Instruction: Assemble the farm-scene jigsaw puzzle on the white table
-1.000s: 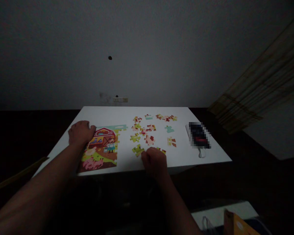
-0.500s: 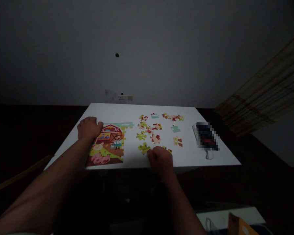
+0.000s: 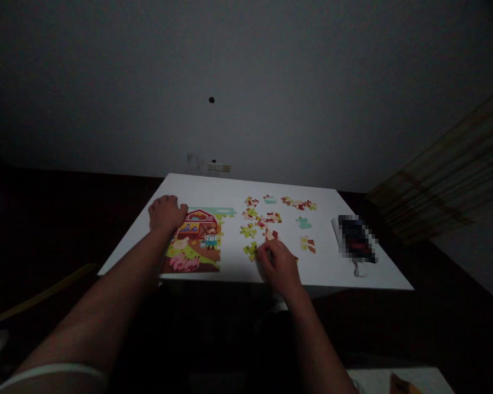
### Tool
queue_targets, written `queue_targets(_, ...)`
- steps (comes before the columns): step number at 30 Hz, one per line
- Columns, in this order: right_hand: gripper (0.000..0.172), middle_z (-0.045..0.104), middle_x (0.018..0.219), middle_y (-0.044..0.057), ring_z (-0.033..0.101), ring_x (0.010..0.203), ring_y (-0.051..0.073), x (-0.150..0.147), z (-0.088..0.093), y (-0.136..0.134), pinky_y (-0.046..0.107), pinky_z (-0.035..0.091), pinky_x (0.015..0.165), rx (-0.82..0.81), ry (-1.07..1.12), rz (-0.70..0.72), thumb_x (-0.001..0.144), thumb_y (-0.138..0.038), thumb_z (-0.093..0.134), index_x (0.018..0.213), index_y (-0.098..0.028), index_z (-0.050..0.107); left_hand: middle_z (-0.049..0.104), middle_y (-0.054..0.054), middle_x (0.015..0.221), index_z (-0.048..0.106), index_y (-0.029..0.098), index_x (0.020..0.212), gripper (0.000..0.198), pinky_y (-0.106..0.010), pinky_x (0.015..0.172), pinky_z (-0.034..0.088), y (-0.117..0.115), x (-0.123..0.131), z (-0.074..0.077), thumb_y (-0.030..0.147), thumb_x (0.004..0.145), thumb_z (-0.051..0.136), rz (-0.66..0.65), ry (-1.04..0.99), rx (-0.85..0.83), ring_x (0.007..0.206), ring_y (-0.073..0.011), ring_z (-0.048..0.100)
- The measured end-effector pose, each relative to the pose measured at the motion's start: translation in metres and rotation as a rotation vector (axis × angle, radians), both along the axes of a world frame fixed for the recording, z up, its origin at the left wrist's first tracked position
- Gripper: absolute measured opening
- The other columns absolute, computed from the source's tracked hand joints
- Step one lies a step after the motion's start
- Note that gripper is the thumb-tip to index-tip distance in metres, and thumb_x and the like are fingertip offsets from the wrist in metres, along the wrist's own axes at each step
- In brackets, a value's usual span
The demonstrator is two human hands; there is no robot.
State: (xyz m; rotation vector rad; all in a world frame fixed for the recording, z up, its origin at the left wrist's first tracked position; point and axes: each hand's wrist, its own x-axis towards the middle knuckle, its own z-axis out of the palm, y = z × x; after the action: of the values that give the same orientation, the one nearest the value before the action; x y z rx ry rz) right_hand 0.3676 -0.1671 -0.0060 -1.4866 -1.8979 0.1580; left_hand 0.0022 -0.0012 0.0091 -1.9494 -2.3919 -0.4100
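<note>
A partly built farm jigsaw (image 3: 195, 241) with a red barn lies on the left of a white table (image 3: 213, 189). My left hand (image 3: 165, 213) rests on its upper left corner, fingers curled loosely over the edge. My right hand (image 3: 280, 264) sits at the table's near edge, fingers bent down onto loose pieces, touching a green piece (image 3: 250, 251). Whether it grips one is unclear. Several loose puzzle pieces (image 3: 267, 216) are scattered between the jigsaw and the table's right side.
A blurred dark object (image 3: 356, 239) with a white cord lies near the table's right edge. A wall socket (image 3: 218, 167) sits behind the table. A striped curtain (image 3: 447, 180) hangs at the right. The room is dim and the floor dark.
The view has shifted, so the table sits further right in frame. My right hand has reached slightly forward among the loose pieces. My left hand stays on the jigsaw's corner.
</note>
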Motion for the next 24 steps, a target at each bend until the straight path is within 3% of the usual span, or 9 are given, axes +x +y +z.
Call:
queue_targets(2, 0.018, 0.077, 0.105, 0.009, 0.068, 0.101, 0.028, 0.000, 0.008, 0.011, 0.039, 0.051, 0.091, -0.023, -0.088, 0.019, 0.108, -0.024, 0.056, 0.111, -0.023, 0.073, 0.063, -0.026, 0.152, 0.070, 0.013, 0.140, 0.058, -0.059, 0.118, 0.043, -0.001, 0.000, 0.000, 0.047, 0.101, 0.045, -0.003, -0.009, 0.004, 0.142, -0.0456, 0.054)
queue_targets(4, 0.025, 0.078, 0.118, 0.012, 0.066, 0.111, 0.030, 0.000, 0.015, 0.027, 0.042, 0.050, 0.098, -0.040, -0.214, 0.043, 0.105, -0.019, 0.058, 0.124, -0.022, 0.075, 0.063, -0.027, 0.152, 0.070, 0.012, 0.140, 0.058, -0.059, 0.117, 0.043, -0.002, 0.001, -0.001, 0.047, 0.101, 0.045, -0.003, -0.013, 0.009, 0.142, -0.0459, 0.054)
queue_targets(8, 0.035, 0.076, 0.128, 0.014, 0.063, 0.120, 0.031, -0.003, 0.021, 0.064, 0.042, 0.046, 0.106, -0.093, -0.400, 0.135, 0.100, -0.017, 0.068, 0.133, -0.021, 0.076, 0.064, -0.027, 0.151, 0.070, 0.012, 0.141, 0.058, -0.059, 0.117, 0.042, -0.002, 0.001, -0.002, 0.046, 0.101, 0.044, 0.000, -0.016, 0.019, 0.142, -0.0458, 0.054)
queue_targets(11, 0.033, 0.075, 0.125, 0.015, 0.062, 0.117, 0.033, -0.003, 0.020, 0.085, 0.046, 0.044, 0.108, -0.120, -0.469, 0.152, 0.096, -0.023, 0.077, 0.128, -0.021, 0.079, 0.065, -0.027, 0.150, 0.070, 0.013, 0.140, 0.057, -0.059, 0.117, 0.042, -0.002, 0.000, -0.003, 0.046, 0.102, 0.045, -0.006, -0.018, 0.020, 0.142, -0.0453, 0.053)
queue_targets(20, 0.033, 0.074, 0.118, 0.016, 0.063, 0.112, 0.034, 0.000, 0.009, 0.099, 0.048, 0.047, 0.099, -0.157, -0.419, 0.106, 0.087, -0.023, 0.083, 0.119, -0.019, 0.078, 0.063, -0.026, 0.153, 0.070, 0.014, 0.140, 0.054, -0.059, 0.120, 0.038, -0.002, -0.001, -0.006, 0.045, 0.103, 0.045, -0.004, -0.049, 0.030, 0.146, -0.0454, 0.050)
queue_targets(24, 0.033, 0.077, 0.115, 0.011, 0.068, 0.106, 0.028, -0.007, 0.014, 0.097, 0.040, 0.051, 0.093, -0.136, -0.208, 0.222, 0.092, -0.015, 0.067, 0.124, -0.021, 0.071, 0.062, -0.026, 0.154, 0.069, 0.012, 0.140, 0.054, -0.060, 0.121, 0.036, -0.003, -0.001, -0.006, 0.044, 0.103, 0.046, -0.011, -0.077, 0.035, 0.148, -0.0454, 0.049)
